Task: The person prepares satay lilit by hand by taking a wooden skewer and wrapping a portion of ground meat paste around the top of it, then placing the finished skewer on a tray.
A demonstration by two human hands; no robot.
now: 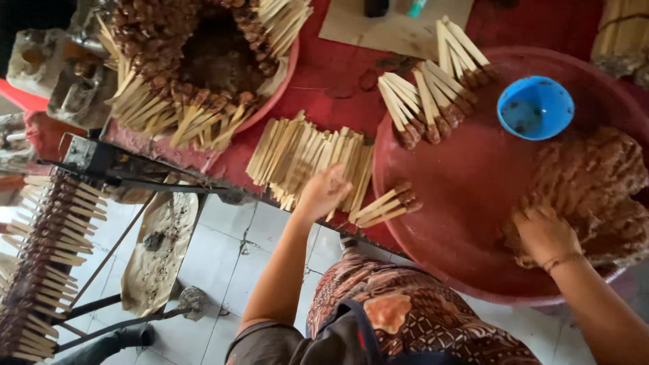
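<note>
Hands at the red basin

Head view: the left hand (324, 191) curled over the pile of bare sticks (307, 159) left of the red basin (466, 203). Inside it, the right hand (544, 233) pressed into the brown paste (595, 182), fingers hidden; the blue bowl (535, 107) sat above.

Fingertips of the left hand (323, 192): hidden among the pale loose wooden sticks (307, 157).
Fingers of the right hand (545, 233): buried in the brown minced mass (591, 182), itself cut off at the right edge.
Large round red plastic basin (466, 223): near rim hidden by the forearm.
Rack of coated skewers (51, 250): cropped at left edge, blurred.
Dark object (376, 7), top edge: unidentifiable.
</note>
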